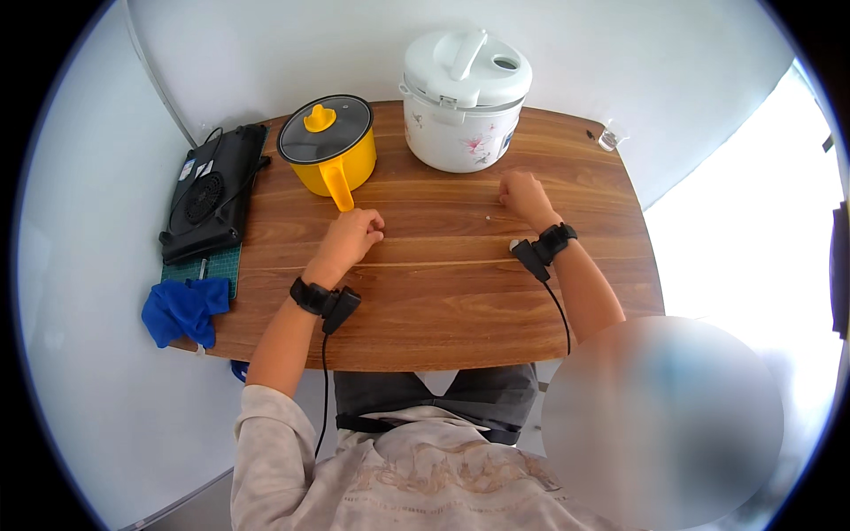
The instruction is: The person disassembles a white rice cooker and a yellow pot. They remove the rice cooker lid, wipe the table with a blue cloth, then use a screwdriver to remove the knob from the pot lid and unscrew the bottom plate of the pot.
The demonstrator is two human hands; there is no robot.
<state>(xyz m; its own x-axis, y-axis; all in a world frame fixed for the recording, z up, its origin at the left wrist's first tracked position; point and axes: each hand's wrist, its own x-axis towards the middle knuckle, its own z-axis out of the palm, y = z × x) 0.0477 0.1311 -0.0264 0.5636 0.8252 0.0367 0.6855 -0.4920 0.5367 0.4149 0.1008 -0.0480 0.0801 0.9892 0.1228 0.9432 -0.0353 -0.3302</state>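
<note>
At the left edge of the table, a crumpled bright-blue cloth (184, 311) lies below a flat black plastic appliance with a round vent grille (211, 193). In the upper left-centre stands a round yellow pot with a dark glass lid (329, 146); its long yellow handle (336, 182) slants down toward the left hand (352, 233), the nearer of the two. That hand sits just below the handle's tip, fingers half curled; whether they touch the handle or pinch anything, I cannot tell. At upper centre stands a white, flower-printed rice cooker with a closed lid (465, 106), up and left of the right hand (529, 199), whose fingers are folded inward, their grip hidden. A clear cup (611, 135) is at upper right.
</note>
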